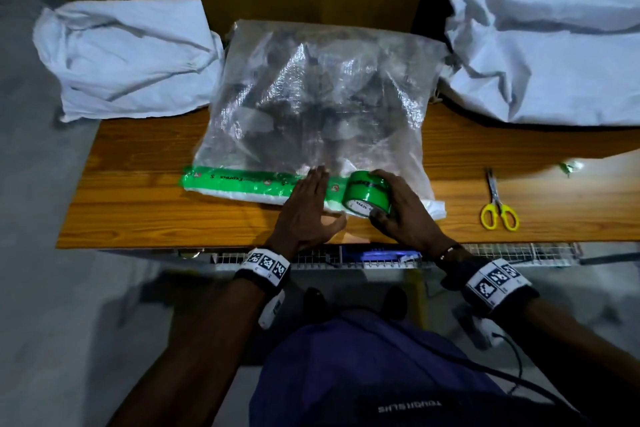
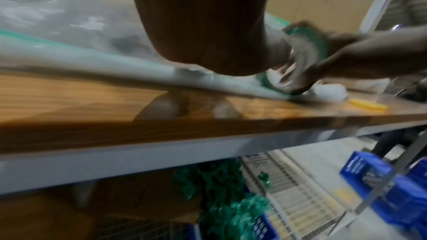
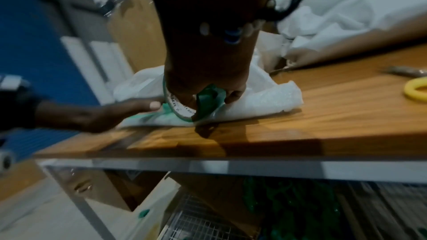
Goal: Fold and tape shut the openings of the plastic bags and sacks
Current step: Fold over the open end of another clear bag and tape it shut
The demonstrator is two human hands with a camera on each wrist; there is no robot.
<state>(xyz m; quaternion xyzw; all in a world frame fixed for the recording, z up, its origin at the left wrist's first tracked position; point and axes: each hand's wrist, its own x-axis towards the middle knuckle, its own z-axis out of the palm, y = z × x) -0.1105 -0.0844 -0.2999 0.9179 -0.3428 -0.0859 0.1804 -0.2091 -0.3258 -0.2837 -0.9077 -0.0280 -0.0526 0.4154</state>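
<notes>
**Taping the clear bag's folded edge**

My wooden table (image 1: 138,163) is the biggest thing here. At its far right sits a big white sack (image 1: 547,55) with a green band of tape near its top. At the far left lies a smaller white sack (image 1: 128,55), all crumpled.

Between them lies the clear plastic bag (image 1: 311,97), flat on the table with dark things inside. Its near edge is folded over toward me, and a strip of green tape (image 1: 242,180) runs along that fold from the left.

Both my arms reach straight forward over the table's near edge, close together. My left hand (image 1: 306,208) lies flat, palm down, fingers straight and side by side, pressing on the taped fold. The thumb sticks out to the right.

My right hand (image 1: 398,208) is just beside it. Its fingers and thumb curl round the green tape roll (image 1: 367,196), which stands on its edge on the fold, touching the bag.

The yellow-handled scissors (image 1: 498,204) lie on the table to the right, well apart from my hands.
</notes>
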